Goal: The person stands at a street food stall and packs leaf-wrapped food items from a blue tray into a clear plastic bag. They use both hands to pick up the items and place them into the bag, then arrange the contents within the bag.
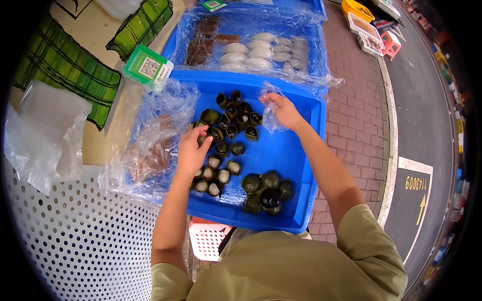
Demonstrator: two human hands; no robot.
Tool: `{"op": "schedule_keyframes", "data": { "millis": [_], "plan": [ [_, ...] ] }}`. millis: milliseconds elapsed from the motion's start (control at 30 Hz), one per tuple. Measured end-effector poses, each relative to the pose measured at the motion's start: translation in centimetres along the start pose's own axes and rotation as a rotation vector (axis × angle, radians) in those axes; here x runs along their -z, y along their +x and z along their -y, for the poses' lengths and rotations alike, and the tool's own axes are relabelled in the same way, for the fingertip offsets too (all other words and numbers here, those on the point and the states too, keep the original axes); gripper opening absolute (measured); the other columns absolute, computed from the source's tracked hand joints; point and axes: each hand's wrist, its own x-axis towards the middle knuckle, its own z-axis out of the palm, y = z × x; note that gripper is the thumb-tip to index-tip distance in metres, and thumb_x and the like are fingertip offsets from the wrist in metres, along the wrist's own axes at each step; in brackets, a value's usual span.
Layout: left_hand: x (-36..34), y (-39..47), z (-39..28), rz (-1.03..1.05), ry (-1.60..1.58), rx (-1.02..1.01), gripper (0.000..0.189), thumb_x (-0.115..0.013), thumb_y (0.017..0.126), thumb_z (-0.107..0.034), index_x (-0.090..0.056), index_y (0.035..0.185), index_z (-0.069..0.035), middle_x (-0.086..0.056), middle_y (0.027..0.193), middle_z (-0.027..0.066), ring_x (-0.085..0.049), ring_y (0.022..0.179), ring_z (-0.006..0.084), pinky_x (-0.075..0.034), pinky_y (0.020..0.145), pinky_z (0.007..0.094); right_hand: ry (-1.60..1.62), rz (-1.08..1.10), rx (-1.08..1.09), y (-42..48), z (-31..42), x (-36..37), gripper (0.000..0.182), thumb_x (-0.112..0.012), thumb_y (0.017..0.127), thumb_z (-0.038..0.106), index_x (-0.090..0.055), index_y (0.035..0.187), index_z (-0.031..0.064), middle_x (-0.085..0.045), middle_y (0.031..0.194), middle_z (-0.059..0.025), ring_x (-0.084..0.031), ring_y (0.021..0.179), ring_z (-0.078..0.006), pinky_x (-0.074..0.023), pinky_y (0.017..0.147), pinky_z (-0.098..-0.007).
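A blue plastic tray (278,158) lies before me. Toward its back sit dark leaf-wrapped dumplings (242,119), and nearer me are leaf-wrapped dumplings with pale tops (223,176). A cluster of round dark green dumplings (270,188) rests at the near right. My left hand (195,148) is at the tray's left side, its curled fingers at the edge of the dark leaf-wrapped pieces; whether it grips one is hidden. Over the tray's right back part, my right hand (281,109) holds a thin clear plastic bag (272,120) between thumb and fingers.
Crumpled plastic film (162,113) covers brown food on the left. Behind stands a film-covered blue tray (316,45) with white oval pieces (260,52) and brown blocks (199,47). A green card with a printed code (147,67) stands at the back left. Plastic bags (56,124) lie on the left.
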Motion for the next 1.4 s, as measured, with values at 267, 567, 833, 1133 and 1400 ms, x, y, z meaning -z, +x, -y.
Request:
{"op": "schedule_keyframes", "data": {
  "millis": [267,567,833,1133,1400],
  "plan": [
    [3.3,-9.4,-0.4,-0.267,0.209,-0.043,0.024,-0.066,0.083,-0.007,-0.065,0.107,-0.004,-0.062,0.105,0.0132,-0.055,0.101,0.0325,-0.043,0.09,0.0396,0.468,0.252,-0.401,4.0,0.1,-2.4,0.023,-0.057,0.094,0.013,-0.063,0.115,0.0056,-0.065,0.108,-0.0044,-0.06,0.096,-0.0164,-0.0484,0.085,-0.0302],
    [4.8,-13.3,5.6,-0.364,0.342,-0.014,0.021,-0.063,0.084,-0.006,-0.065,0.105,-0.003,-0.063,0.095,0.0129,-0.057,0.091,0.0322,-0.044,0.083,0.0403,0.147,0.319,-0.178,2.9,-0.2,-2.1,0.026,-0.061,0.091,0.026,-0.064,0.11,0.0073,-0.065,0.11,-0.0059,-0.059,0.1,-0.0184,-0.0467,0.088,-0.0309],
    [3.8,-13.3,6.6,-0.483,0.205,0.121,0.018,-0.063,0.084,-0.01,-0.066,0.101,-0.005,-0.064,0.086,0.0104,-0.058,0.08,0.0284,-0.044,0.076,0.0386,-0.459,0.132,0.149,1.9,2.0,-1.3,0.016,-0.058,0.088,0.014,-0.065,0.102,0.0087,-0.064,0.103,-0.0167,-0.06,0.095,-0.036,-0.0487,0.081,-0.0399],
    [4.3,-13.2,6.3,-0.485,0.218,0.125,0.015,-0.062,0.084,-0.007,-0.067,0.097,-0.003,-0.064,0.083,0.0116,-0.06,0.076,0.0257,-0.046,0.073,0.0356,-0.929,0.272,0.026,7.2,9.9,-13.6,0.021,-0.06,0.078,0.008,-0.069,0.097,0.0061,-0.068,0.094,-0.0221,-0.066,0.086,-0.0384,-0.0537,0.077,-0.0468],
    [4.2,-13.2,6.3,-0.5,0.207,0.129,0.012,-0.062,0.084,-0.008,-0.066,0.095,-0.003,-0.064,0.082,0.0113,-0.06,0.076,0.027,-0.046,0.072,0.0363,-0.701,0.572,0.263,10.7,7.1,-11.4,0.033,-0.052,0.075,-0.01,-0.068,0.101,0.0034,-0.068,0.106,-0.0147,-0.063,0.1,-0.0357,-0.0491,0.089,-0.0442]
  ]
}}
